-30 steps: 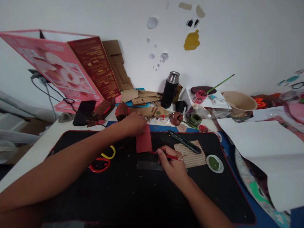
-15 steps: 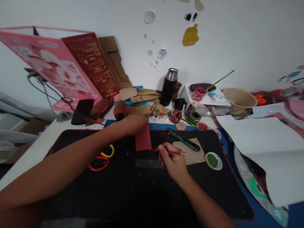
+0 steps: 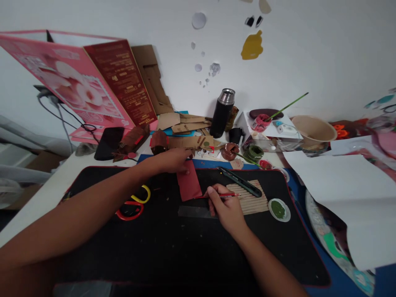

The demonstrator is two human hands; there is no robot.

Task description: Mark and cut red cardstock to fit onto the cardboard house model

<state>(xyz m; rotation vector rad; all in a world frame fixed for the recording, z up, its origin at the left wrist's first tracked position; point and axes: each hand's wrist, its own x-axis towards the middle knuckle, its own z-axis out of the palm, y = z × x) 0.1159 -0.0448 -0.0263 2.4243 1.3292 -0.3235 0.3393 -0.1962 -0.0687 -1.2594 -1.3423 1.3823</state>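
Observation:
A red strip of paper or card [image 3: 189, 186] lies on the black mat [image 3: 173, 247]. My left hand [image 3: 176, 160] is at its far end, fingers bent and thumb on the paper; the fingertips are partly hidden. In my right hand [image 3: 227, 208] is a slim red pencil [image 3: 228, 195], held in a writing grip with one end at the near right corner of the paper. A clear strip [image 3: 194, 211] lies just below, partly under my right hand. Corrugated cardboard [image 3: 255, 202] and a dark utility knife [image 3: 241, 181] lie beyond that hand.
Scissors with red and yellow handles [image 3: 140, 202] lie under my left forearm. A dish of green paint [image 3: 279, 209] sits at right. Behind stand a black flask [image 3: 221, 115], paint jars [image 3: 229, 151] and cardboard pieces [image 3: 192, 123]. White paper [image 3: 343, 177] covers the right side.
The red paper has turned slightly, its near end shifting right. My left thumb now shows lower on the paper. My right hand keeps the pencil near the corner; the view has shifted slightly.

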